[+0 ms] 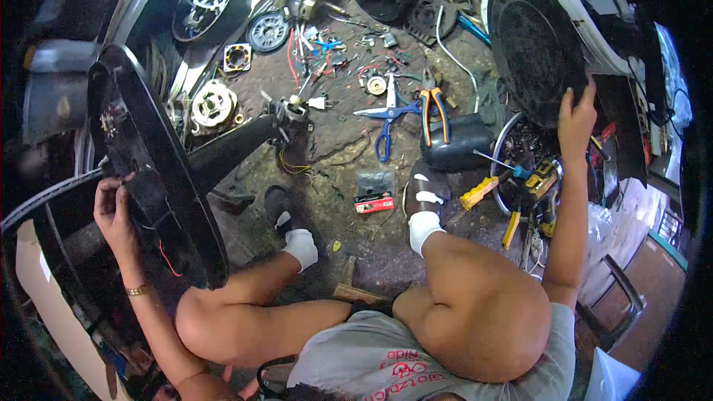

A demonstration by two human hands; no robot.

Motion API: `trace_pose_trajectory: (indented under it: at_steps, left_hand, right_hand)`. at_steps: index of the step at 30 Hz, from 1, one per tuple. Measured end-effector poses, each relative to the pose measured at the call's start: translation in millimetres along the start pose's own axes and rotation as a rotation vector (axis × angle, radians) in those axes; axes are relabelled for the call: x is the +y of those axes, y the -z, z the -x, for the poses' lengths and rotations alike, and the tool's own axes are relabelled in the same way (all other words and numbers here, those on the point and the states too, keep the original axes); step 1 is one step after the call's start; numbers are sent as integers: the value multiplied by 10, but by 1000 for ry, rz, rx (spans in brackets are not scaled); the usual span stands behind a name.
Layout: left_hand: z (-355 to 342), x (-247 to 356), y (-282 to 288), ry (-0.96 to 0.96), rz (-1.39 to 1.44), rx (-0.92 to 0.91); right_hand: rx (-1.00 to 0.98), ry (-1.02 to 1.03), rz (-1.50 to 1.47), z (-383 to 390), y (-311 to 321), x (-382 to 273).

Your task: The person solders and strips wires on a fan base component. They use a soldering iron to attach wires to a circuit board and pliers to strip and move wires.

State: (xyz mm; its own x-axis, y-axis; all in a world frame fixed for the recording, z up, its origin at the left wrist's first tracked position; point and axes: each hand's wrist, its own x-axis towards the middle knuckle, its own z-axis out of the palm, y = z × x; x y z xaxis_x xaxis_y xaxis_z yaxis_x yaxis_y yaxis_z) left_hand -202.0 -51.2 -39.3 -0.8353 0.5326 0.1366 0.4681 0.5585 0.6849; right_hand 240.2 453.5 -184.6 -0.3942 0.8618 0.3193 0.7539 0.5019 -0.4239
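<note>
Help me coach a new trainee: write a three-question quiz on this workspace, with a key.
1. What bright colour shows on the dark handles of the pliers?
2. True or false: the blue-handled scissors lie shut.
3. What does the left hand touch? A) a white sock; B) a small box; C) a long black housing.

Key: 1. Orange. 2. False: the blue-handled scissors lie open. 3. C, the long black housing.

The round panel point(535, 52) is black, scissor handles point(407, 110) blue, socks point(301, 249) white.
</note>
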Motion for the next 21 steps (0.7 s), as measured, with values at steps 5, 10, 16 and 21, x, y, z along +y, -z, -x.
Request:
trace_pose_trajectory:
  at_steps: [5, 10, 16, 21]
  left_hand:
    - [-27, -49, 38, -27, -14, 1]
    - [-37, -21, 6, 59, 54, 43]
    - [37, -63, 36, 86, 123, -18]
    - [10, 29, -22, 66, 172, -34]
  right_hand:
    - [177, 277, -50, 31, -9, 38]
    - [14, 224, 163, 184, -41, 228]
    - [65, 394, 307, 512, -264, -257]
    - [-498, 137, -88, 965, -529, -502]
